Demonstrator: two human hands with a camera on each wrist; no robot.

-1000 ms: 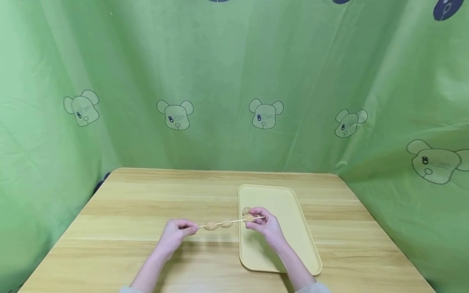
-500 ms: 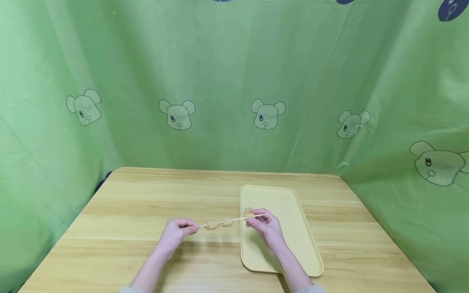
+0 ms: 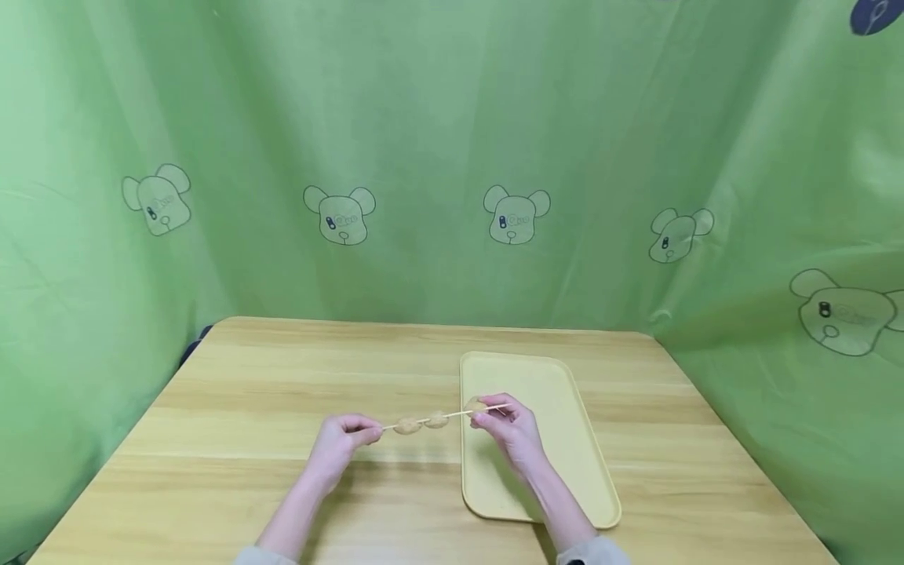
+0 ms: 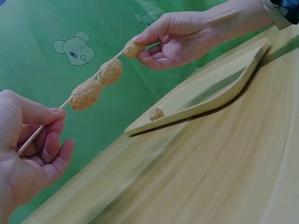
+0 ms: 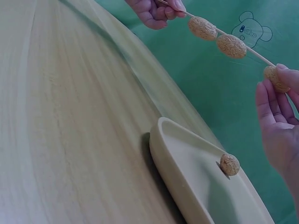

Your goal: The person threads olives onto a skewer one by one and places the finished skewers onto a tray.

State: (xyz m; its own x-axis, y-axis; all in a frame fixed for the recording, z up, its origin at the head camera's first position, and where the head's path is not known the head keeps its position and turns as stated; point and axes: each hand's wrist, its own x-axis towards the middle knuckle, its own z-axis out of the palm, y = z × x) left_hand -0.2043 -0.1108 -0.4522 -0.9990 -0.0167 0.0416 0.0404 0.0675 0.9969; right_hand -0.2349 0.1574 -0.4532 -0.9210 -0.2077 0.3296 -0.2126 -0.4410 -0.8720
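Left hand [image 3: 344,441] pinches thin skewer [image 3: 455,413] at 9 o'clock end; right hand [image 3: 510,429] pinches third ball [image 4: 133,48] at 3 o'clock. Skewer likely light, brittle: hold ends.

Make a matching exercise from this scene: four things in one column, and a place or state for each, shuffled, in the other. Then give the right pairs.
Things:
1. left hand
2. right hand
3. loose ball
4. tray

Places or states:
A. lies alone inside the tray, near its rim
B. pinches the bare end of the skewer, two balls threaded just beyond its fingers
C. lies flat on the wooden table
D. holds a ball on the skewer near its tip, above the tray

Right pairs: 1-B, 2-D, 3-A, 4-C
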